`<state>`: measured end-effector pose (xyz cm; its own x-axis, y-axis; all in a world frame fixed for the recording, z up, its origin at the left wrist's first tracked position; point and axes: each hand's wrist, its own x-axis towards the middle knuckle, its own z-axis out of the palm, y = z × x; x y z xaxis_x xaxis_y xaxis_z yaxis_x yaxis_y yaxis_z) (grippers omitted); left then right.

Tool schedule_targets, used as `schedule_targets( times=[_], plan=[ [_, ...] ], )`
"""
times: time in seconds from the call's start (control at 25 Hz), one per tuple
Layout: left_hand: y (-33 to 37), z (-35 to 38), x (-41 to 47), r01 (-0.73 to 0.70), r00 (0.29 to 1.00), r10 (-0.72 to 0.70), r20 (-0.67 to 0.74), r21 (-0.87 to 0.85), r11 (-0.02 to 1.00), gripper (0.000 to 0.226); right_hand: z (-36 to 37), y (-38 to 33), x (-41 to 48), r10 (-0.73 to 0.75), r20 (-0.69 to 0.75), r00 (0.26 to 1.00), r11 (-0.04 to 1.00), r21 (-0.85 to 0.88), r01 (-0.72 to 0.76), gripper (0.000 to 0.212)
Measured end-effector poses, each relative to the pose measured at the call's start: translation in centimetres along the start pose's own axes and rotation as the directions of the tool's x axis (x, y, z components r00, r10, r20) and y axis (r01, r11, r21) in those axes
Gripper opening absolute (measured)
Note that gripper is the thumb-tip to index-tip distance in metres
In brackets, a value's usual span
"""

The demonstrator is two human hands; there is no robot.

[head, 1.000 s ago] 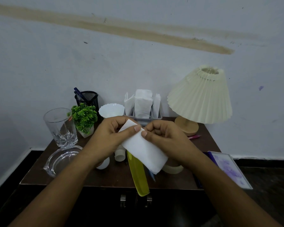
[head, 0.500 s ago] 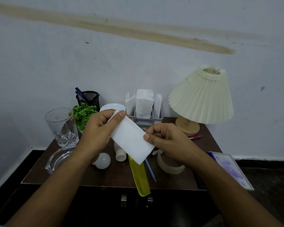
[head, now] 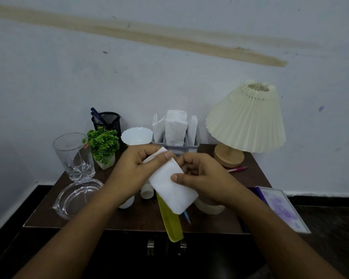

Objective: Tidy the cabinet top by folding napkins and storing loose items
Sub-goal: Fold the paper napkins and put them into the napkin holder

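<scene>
A folded white napkin (head: 172, 188) is held in the air above the dark wooden cabinet top (head: 141, 217). My left hand (head: 137, 170) pinches its upper end between thumb and fingers. My right hand (head: 199, 178) pinches its right edge with the thumb on top. Behind the hands a grey napkin holder (head: 175, 147) stands against the wall with several white napkins upright in it. Loose on the top lie a yellow-green comb (head: 170, 222), a blue pen (head: 186, 217), a roll of tape (head: 209, 207), a small white cap (head: 147, 193) and a pink pen (head: 237, 169).
At the left stand a drinking glass (head: 74, 157), a glass ashtray (head: 77, 198), a small potted plant (head: 103, 146), a black mesh pen cup (head: 107, 122) and a white bowl (head: 137, 136). A pleated lamp (head: 246, 121) fills the back right. A purple-covered book (head: 280, 209) overhangs the right edge.
The napkin turned from slanting up-left to hanging down-right. My left hand moved its pinch to the upper end and my right thumb came onto the right edge.
</scene>
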<state>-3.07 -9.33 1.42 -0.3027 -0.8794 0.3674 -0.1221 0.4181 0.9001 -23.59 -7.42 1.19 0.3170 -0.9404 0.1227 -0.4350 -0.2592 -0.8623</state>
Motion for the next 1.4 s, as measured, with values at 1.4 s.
schedule_targets(
  times=[1.4],
  plan=[
    [-4.1,2.4,4.0,0.025,1.0,-0.03,0.001,0.534,0.845,0.053,-0.3,1.5,3.1,-0.138,-0.273,0.952,0.89,-0.455,-0.001,0.061]
  ],
)
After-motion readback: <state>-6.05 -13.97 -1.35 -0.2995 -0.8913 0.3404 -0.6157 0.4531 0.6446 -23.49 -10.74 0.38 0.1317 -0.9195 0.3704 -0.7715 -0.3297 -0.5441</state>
